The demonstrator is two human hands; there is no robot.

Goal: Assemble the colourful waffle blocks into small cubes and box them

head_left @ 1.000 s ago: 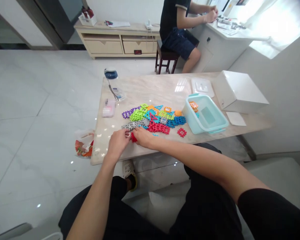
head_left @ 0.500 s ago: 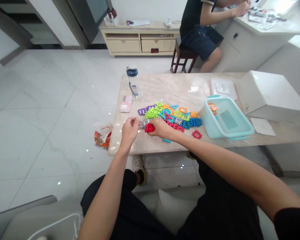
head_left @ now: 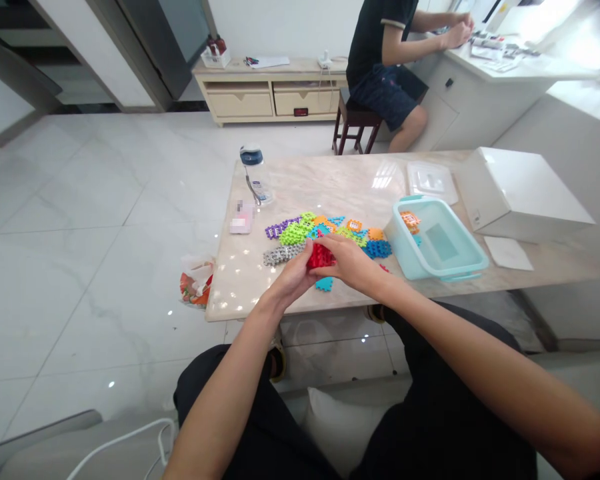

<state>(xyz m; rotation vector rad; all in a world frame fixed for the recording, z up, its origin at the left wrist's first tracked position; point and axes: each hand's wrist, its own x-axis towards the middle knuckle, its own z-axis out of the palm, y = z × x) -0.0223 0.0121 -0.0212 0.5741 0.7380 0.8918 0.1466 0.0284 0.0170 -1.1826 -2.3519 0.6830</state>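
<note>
Both of my hands meet over a cluster of red interlocking tiles (head_left: 320,255) near the front of the marble table (head_left: 240,287). My left hand (head_left: 294,275) closes on the red tiles from the left. From the right, my right hand (head_left: 347,261) closes on the same tiles. Beside them lie a grey strip of tiles (head_left: 283,253), a small blue tile (head_left: 325,285), and a heap of green, purple, orange and blue tiles (head_left: 330,230).
A teal plastic bin (head_left: 437,241) holding an orange tile stands right of the heap, its clear lid (head_left: 430,179) behind it. A white box (head_left: 523,193), a paper sheet (head_left: 507,253), a water bottle (head_left: 256,173) and a pink item (head_left: 243,218) share the table. Another person sits at a far desk (head_left: 385,60). A bag (head_left: 196,283) lies on the floor.
My hands moved right along the table edge, from the grey strip to the red tiles, and came together on them. The camera view also shifted.
</note>
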